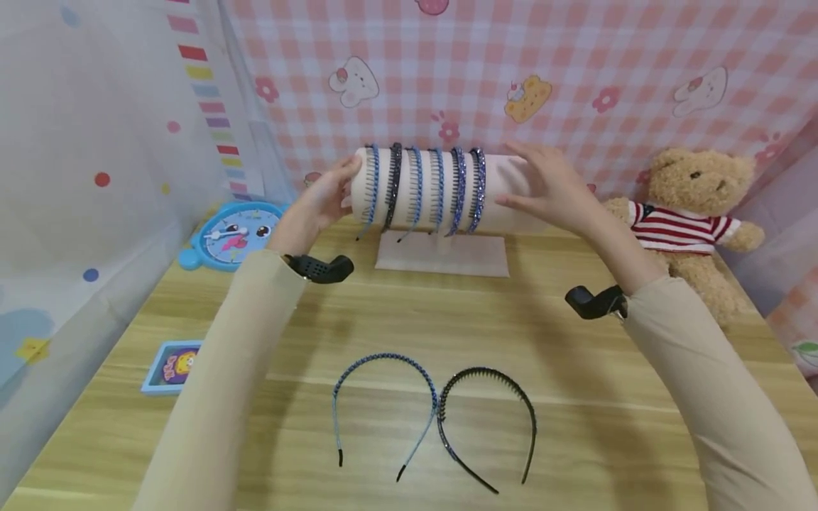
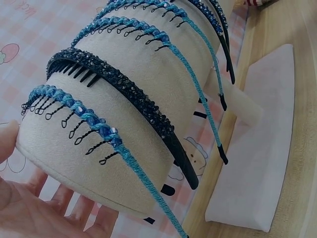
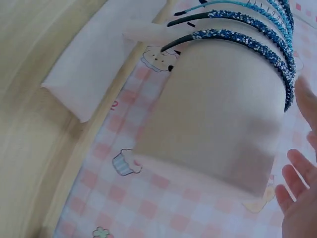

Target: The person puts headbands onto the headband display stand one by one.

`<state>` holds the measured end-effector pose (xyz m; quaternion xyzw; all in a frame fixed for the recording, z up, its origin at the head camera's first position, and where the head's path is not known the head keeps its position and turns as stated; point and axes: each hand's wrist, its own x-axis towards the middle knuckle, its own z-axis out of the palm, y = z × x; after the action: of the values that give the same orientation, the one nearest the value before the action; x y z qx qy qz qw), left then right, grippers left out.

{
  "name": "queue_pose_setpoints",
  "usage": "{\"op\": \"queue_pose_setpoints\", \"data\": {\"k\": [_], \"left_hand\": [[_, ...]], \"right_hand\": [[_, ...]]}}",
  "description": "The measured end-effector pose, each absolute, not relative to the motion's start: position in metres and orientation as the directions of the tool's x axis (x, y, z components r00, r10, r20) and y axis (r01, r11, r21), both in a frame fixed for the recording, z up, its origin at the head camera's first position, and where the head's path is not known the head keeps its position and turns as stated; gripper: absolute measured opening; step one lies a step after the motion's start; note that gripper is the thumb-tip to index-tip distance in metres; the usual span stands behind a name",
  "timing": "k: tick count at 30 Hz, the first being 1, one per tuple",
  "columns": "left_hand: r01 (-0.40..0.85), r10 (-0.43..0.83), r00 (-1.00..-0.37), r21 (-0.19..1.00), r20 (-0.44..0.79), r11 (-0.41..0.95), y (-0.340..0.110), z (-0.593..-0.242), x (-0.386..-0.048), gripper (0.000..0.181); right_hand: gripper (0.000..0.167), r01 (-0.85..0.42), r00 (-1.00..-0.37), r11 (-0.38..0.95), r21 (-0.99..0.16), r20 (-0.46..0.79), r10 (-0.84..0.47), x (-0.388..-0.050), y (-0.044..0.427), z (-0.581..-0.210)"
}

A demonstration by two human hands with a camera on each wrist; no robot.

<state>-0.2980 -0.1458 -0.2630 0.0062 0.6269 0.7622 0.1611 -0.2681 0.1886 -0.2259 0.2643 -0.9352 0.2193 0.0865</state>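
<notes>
A pale padded headband display stand (image 1: 501, 177) lies crosswise at the back of the table, its roll raised on a flat base (image 1: 441, 257). Several beaded headbands sit round it, among them a black one (image 2: 114, 79) and a blue one (image 2: 99, 121) at the left end. My left hand (image 1: 322, 199) holds that end, thumb at the rim and fingers partly hidden behind it. At the bare right part, my right hand (image 1: 552, 184) has its fingers spread; in the right wrist view they look apart from the roll. Nothing is in that hand.
A blue headband (image 1: 385, 356) and a dark headband (image 1: 488, 370) lie side by side on the table in front. A blue toy clock (image 1: 236, 234) and a small blue-framed box (image 1: 167, 367) are at left. A teddy bear (image 1: 693, 213) sits at right.
</notes>
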Motion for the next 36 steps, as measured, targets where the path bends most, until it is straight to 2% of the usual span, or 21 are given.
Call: {"op": "queue_pose_setpoints", "data": {"k": [2,5,8,10,12,14,16,18,20,23,26,31,36], "left_hand": [[-0.239,0.243,-0.950,0.958,-0.197,-0.157,-0.145,-0.263,-0.298,0.047],[-0.241,0.232,-0.951,0.959,-0.203,-0.150,-0.146,-0.261,-0.299,0.051],[-0.242,0.240,-0.950,0.958,-0.201,-0.156,-0.145,-0.260,-0.299,0.051],[-0.245,0.251,-0.947,0.955,-0.198,-0.170,-0.145,-0.260,-0.299,0.050],[-0.241,0.257,-0.947,0.954,-0.192,-0.178,-0.145,-0.260,-0.298,0.048],[-0.241,0.254,-0.948,0.953,-0.192,-0.183,-0.146,-0.261,-0.298,0.047],[-0.239,0.249,-0.950,0.954,-0.190,-0.183,-0.146,-0.262,-0.298,0.047],[-0.234,0.251,-0.950,0.957,-0.187,-0.173,-0.146,-0.262,-0.298,0.046],[-0.237,0.249,-0.949,0.958,-0.192,-0.162,-0.145,-0.263,-0.299,0.048],[-0.239,0.245,-0.949,0.958,-0.197,-0.157,-0.144,-0.264,-0.299,0.049],[-0.239,0.241,-0.950,0.958,-0.197,-0.159,-0.144,-0.264,-0.299,0.049],[-0.237,0.255,-0.949,0.953,-0.186,-0.187,-0.145,-0.264,-0.298,0.047],[-0.244,0.243,-0.949,0.955,-0.199,-0.171,-0.146,-0.264,-0.297,0.051]], "right_hand": [[0.065,-0.570,-0.818,0.726,-0.384,0.350,-0.457,-0.262,0.195,-0.232],[0.049,-0.660,-0.742,0.661,-0.357,0.449,-0.498,-0.253,0.200,-0.245],[0.036,-0.741,-0.669,0.571,-0.353,0.456,-0.587,-0.242,0.201,-0.258],[0.030,-0.740,-0.668,0.533,-0.410,0.354,-0.655,-0.235,0.200,-0.266],[0.028,-0.683,-0.676,0.525,-0.509,0.168,-0.717,-0.229,0.196,-0.274],[0.031,-0.588,-0.658,0.564,-0.579,-0.061,-0.750,-0.222,0.191,-0.284],[0.038,-0.516,-0.597,0.613,-0.599,-0.261,-0.758,-0.217,0.187,-0.296],[0.042,-0.476,-0.514,0.635,-0.608,-0.394,-0.762,-0.210,0.183,-0.307],[0.043,-0.449,-0.452,0.654,-0.608,-0.477,-0.754,-0.204,0.181,-0.318],[0.040,-0.437,-0.397,0.671,-0.598,-0.541,-0.741,-0.196,0.178,-0.330],[0.031,-0.451,-0.396,0.690,-0.567,-0.566,-0.724,-0.191,0.176,-0.338],[0.014,-0.421,-0.439,0.722,-0.548,-0.574,-0.691,-0.189,0.176,-0.341],[0.013,-0.370,-0.505,0.763,-0.531,-0.574,-0.645,-0.193,0.192,-0.334]]}}
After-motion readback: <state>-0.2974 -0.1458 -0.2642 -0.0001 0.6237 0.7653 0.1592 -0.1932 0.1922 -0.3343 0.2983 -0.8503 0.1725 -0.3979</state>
